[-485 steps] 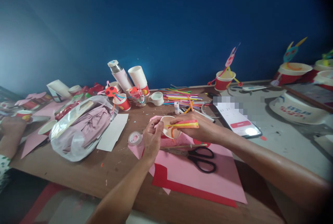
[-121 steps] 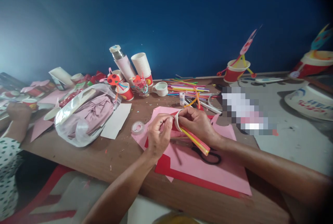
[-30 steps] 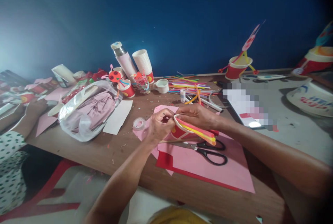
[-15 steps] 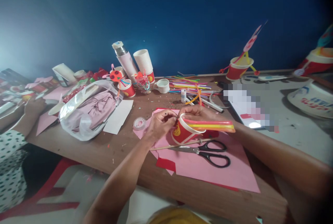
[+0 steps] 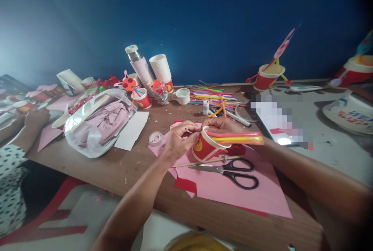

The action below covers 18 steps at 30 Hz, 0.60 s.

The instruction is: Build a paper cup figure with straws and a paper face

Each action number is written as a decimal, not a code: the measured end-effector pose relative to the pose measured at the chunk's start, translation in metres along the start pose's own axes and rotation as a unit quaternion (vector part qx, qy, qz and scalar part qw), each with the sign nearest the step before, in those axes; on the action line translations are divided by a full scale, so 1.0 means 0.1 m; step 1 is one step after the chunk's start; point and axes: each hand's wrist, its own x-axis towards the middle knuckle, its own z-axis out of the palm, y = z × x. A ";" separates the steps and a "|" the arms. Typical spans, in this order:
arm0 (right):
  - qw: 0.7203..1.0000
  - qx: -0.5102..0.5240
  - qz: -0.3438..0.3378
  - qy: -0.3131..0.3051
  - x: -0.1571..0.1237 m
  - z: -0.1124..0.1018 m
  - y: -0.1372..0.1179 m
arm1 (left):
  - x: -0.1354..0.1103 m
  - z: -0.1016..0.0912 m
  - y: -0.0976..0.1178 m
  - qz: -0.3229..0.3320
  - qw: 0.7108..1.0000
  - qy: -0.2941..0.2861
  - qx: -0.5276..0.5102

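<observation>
A red paper cup (image 5: 204, 148) with a white rim stands tilted on pink paper (image 5: 233, 189) at the table's middle. Several straws (image 5: 237, 138), pink, yellow and orange, lie across its rim and point right. My right hand (image 5: 222, 124) reaches over the cup's far rim and grips it with the straws. My left hand (image 5: 178, 142) pinches the cup's near left edge with closed fingers. Black-handled scissors (image 5: 233, 171) and a thin wooden stick (image 5: 201, 161) lie just in front of the cup.
A tape roll (image 5: 155, 138), white card (image 5: 131, 129) and a plastic bag of pink cloth (image 5: 99, 122) lie left. Stacked cups (image 5: 161, 70), a flask (image 5: 140, 66) and loose straws (image 5: 210, 97) sit behind. A phone (image 5: 276, 122) lies right. Another person's hand (image 5: 35, 117) works at far left.
The cup has turned from lying on its side in my hands to standing tilted on the pink paper. The straws swung up from pointing down-right to lying level across the rim.
</observation>
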 end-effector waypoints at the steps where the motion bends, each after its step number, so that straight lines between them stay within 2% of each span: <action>1: 1.000 -0.004 0.001 0.000 0.00 0.00 0.00 | 0.00 0.00 0.00 -0.012 1.000 0.000 -0.008; 7: 1.000 -0.018 0.009 0.013 0.01 0.01 0.02 | -0.01 0.02 -0.05 -0.101 0.992 -0.002 -0.070; 10: 0.999 -0.046 0.008 0.020 -0.01 0.05 -0.04 | -0.02 0.02 -0.05 -0.126 0.989 -0.008 -0.084; 14: 0.995 -0.100 -0.022 0.022 -0.05 0.09 -0.16 | -0.04 0.05 0.03 -0.119 0.992 0.008 -0.034; 18: 0.990 -0.132 -0.046 0.010 -0.06 0.11 -0.23 | -0.07 0.08 0.09 -0.066 0.997 0.017 0.048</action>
